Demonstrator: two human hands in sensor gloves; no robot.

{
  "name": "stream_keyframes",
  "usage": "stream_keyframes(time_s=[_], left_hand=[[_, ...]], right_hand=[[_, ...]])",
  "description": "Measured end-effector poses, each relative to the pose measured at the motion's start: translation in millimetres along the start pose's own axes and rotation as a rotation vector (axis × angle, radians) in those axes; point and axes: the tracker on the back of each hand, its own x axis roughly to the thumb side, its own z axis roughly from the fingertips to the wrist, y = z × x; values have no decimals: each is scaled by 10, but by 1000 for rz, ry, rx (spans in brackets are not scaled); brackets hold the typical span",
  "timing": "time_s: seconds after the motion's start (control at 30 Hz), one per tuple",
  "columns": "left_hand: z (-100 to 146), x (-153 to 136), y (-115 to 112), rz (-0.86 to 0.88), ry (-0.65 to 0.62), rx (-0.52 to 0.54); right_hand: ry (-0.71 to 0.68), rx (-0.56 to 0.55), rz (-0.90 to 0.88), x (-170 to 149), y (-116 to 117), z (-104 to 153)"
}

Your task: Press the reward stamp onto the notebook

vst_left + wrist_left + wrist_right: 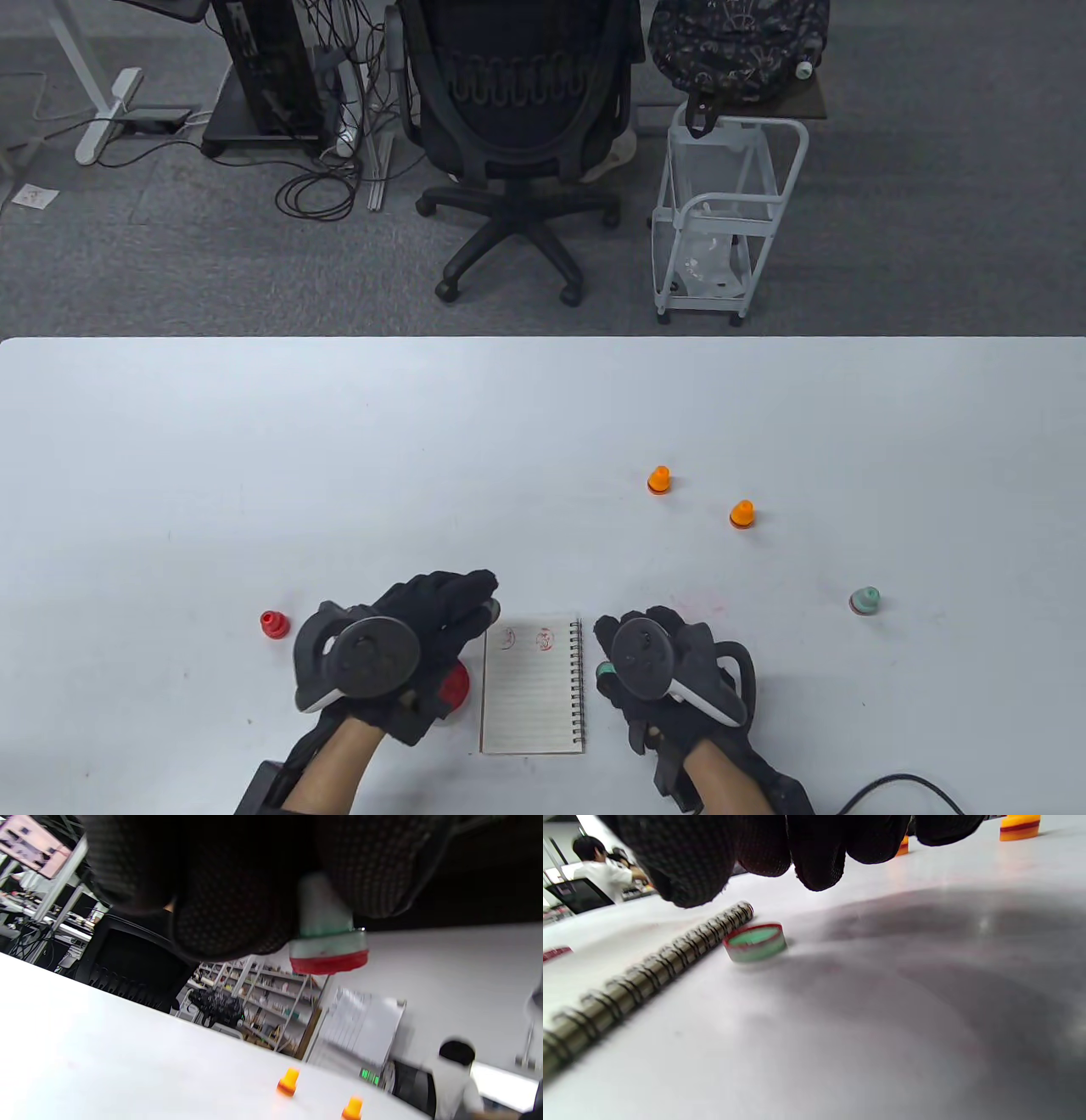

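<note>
Left hand [407, 645] is sitting at 7 o'clock on the white table [254, 441], just left of the small spiral-bound lined notebook [530, 688]. In the left wrist view its fingers [237, 899] are pinching a pale green stamp with a red ink face [326, 942], face pointing down, lifted off the table. A round red cap or pad [454, 684] is showing partly under this hand in the table view; can't tell exactly what it is.

Right hand [670, 679] is sitting at 5 o'clock, just right of the notebook's wire spine. Its fingers [818, 853] are hanging curled over the table with nothing visibly gripped; can't tell how wide they are. A shallow green cap with a red rim [755, 942] is lying open side up on the table just beside the spine, under those fingertips.

Notebook is lying flat between the hands, open page up, with two red stamp marks [526, 638] near its far edge.

Farther out: a small red stamp [273, 625] is standing at 9 o'clock of the left hand, a pale green stamp [864, 601] at 3 o'clock, and two orange stamps [659, 480] [741, 514] at about 1 o'clock, apart from each other.

Beyond the table, a black office chair [522, 127] and a white wire cart [721, 221] are standing on grey carpet.
</note>
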Motion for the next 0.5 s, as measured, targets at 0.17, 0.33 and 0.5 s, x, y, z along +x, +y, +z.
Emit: stream_keyframes(time_s=[0.17, 0.33, 0.5], left_hand=[[466, -383, -1, 251, 110, 161], [485, -440, 22, 356, 139, 213], [510, -363, -89, 358, 105, 142]], right_hand=[[43, 145, 34, 27, 175, -105], [80, 162, 45, 54, 203, -136], [63, 104, 70, 122, 123, -120]])
